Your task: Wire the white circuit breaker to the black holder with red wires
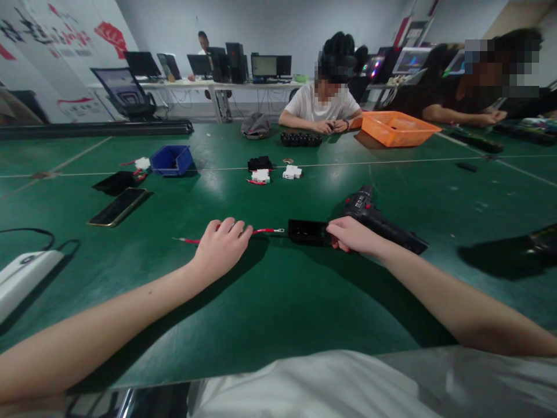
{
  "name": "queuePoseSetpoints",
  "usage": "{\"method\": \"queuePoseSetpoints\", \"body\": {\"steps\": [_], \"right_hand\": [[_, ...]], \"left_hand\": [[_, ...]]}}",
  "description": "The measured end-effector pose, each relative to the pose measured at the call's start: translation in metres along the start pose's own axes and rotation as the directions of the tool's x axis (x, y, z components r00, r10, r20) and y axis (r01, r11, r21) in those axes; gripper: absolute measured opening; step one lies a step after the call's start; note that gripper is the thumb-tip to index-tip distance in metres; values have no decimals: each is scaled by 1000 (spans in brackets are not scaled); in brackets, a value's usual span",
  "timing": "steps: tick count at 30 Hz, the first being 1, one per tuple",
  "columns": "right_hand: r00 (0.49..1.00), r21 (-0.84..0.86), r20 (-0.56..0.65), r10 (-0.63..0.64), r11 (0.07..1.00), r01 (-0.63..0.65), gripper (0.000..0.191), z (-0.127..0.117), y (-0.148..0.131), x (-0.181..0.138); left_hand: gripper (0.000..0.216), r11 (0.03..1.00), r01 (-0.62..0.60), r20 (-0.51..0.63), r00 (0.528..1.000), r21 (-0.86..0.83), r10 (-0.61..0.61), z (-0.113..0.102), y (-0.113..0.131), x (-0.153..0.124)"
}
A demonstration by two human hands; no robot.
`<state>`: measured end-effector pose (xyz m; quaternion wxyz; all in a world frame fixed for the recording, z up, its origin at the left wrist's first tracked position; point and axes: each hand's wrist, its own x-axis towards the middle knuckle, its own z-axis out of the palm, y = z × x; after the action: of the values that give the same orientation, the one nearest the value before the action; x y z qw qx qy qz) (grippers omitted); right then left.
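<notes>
- Red cable [267, 230] ran beneath the left hand [223, 247], emerging on both sides of its fingers, with one metal-tipped end just beside a black box.
- Bent and held near one another, the left fingers curled over the cable; their tips were hidden, so whether they pinched it could not be told.
- Thumb and fingers of the right hand [350, 233] pinched the right end of the black box [307, 232], its open side showing a dark hollow.
- Just beyond the right fingers, a power drill [378, 217] lay on its side on the green tabletop [261, 319].
- Farther out, between the two hands' fingers, sat two white connectors [292, 172].
- Well to the left of the left fingers lay a phone [119, 208], a blue bin [167, 169] beyond it.
- Across from the right fingers, a co-worker [315, 103] in white sat near an orange basket [394, 137].
</notes>
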<state>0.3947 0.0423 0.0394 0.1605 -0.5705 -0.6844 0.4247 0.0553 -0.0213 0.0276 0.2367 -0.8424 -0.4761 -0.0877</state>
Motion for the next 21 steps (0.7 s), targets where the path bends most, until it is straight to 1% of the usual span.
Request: {"method": "queuePoseSetpoints", "body": {"steps": [3,5,9,12,16,21], "right_hand": [[1000,29,24,11,1000,-12,33,0,-1,0],[999,43,46,4,999,-6,33,0,-1,0],[997,58,72,-13,998,8,31,1,0,0],[998,52,65,-20,998,17,32,2,-1,-1],[997,38,70,-16,999,13,33,3,-4,-2],[994,42,106,-15,999,10,34,9,-8,-5]], "left_hand": [[44,999,-2,11,1000,-44,3,2,-1,-1],[49,999,-12,26,1000,-39,13,3,-1,-2],[50,1000,-17,55,998,-23,18,6,-2,-3],[51,999,-11,56,998,-40,13,7,-2,-3],[49,1000,-25,62,998,-7,25,6,-2,-2],[49,999,-38,71,997,32,35,5,-2,-2]]}}
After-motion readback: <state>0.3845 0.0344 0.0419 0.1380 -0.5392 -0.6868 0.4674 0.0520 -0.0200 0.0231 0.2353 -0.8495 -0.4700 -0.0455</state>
